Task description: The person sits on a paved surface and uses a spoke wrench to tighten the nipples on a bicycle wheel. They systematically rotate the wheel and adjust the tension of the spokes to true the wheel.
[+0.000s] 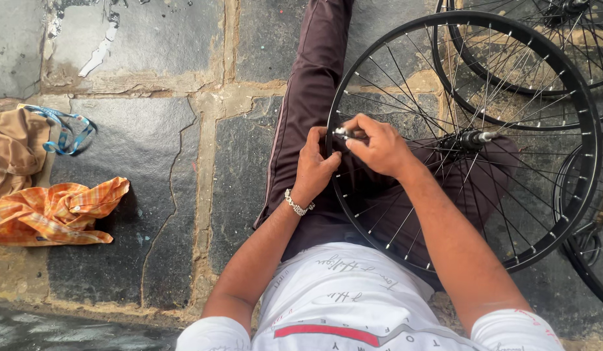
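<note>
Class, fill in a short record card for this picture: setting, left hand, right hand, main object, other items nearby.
Setting: person seated on a stone-slab floor, one leg stretched out
Left hand: left hand, with a metal bracelet at the wrist, grips the black rim of the bicycle wheel
Right hand: right hand pinches a small silver tool at the rim
Main object: spoked bicycle wheel lying over the lap, hub near its middle
Nearby: more wheels behind; orange checked cloth, tan cloth, blue strap at left
</note>
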